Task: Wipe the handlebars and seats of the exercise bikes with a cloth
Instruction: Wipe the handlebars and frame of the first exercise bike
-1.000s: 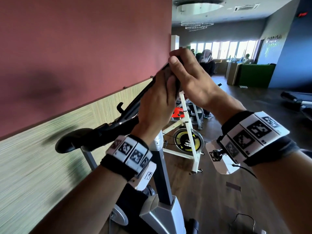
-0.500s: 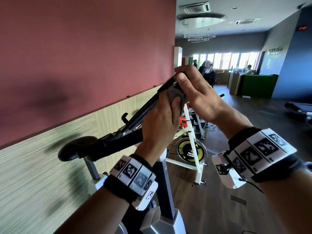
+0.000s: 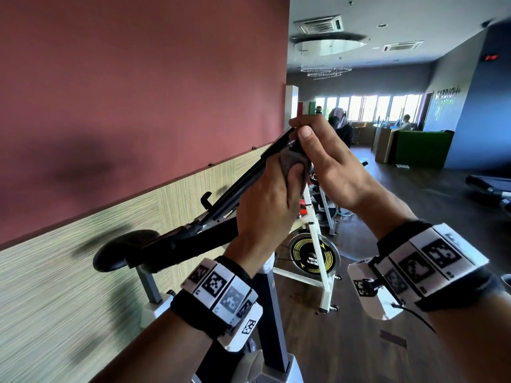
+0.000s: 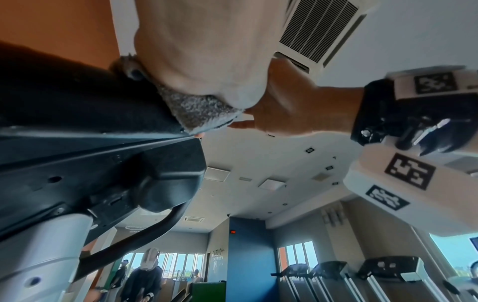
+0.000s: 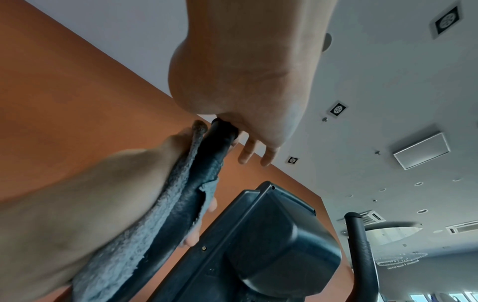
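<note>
A black handlebar (image 3: 210,236) of the exercise bike rises up and to the right past the black console (image 5: 271,235). My left hand (image 3: 273,200) grips a grey cloth (image 3: 293,161) wrapped round the bar, with the thumb pressing the cloth. In the right wrist view the cloth (image 5: 155,214) lies between that palm and the bar (image 5: 220,147). My right hand (image 3: 304,128) holds the bar's top end between thumb and curled fingers, just above the cloth. The black seat (image 3: 121,250) stands on its grey post at the lower left.
A red and wood-panelled wall (image 3: 138,92) runs close on the left. A white spin bike with a yellow flywheel (image 3: 312,255) stands just beyond. A second handlebar (image 5: 359,245) rises on the console's far side. People (image 3: 341,128), a green counter (image 3: 423,147) and a treadmill (image 3: 489,186) are farther off.
My left hand has slid a little down the bar with the cloth, away from the right hand, so the cloth now shows. The right hand stays on the bar's end.
</note>
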A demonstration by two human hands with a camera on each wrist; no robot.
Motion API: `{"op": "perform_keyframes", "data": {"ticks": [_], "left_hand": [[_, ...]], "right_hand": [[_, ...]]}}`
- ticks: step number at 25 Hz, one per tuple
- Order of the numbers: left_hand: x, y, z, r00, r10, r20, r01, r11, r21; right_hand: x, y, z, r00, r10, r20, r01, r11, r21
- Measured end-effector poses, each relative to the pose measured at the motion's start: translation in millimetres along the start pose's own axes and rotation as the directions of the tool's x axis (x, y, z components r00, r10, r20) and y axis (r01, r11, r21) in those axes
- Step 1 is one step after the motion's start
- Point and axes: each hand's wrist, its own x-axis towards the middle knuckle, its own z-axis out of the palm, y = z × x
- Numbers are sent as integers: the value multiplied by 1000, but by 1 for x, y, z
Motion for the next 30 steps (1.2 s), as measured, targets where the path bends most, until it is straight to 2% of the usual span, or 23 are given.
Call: {"op": "perform_keyframes", "data": {"ticks": [8, 12, 21, 27, 30], "left_hand": [[6, -5, 0, 1000, 19, -16, -19, 999, -37], [3, -8, -2, 999, 17, 27, -15, 998, -67], [4, -8, -1, 1000, 24, 6, -24, 999, -36], [2, -8, -4, 998, 0, 60, 4, 997, -74], [-3, -13, -6, 997, 28, 73, -28, 1000, -4]], "right_hand": [[-1, -4, 1, 1000, 9, -21, -9, 1000, 3], [-2, -5, 4, 999, 23, -23, -23, 1000, 3], [0, -3, 5, 999, -21, -35, 21, 1000, 2], [2, 4, 5, 998, -48, -37, 48, 999, 1], [2, 5, 5, 998, -47, -33, 47, 999, 19]]}}
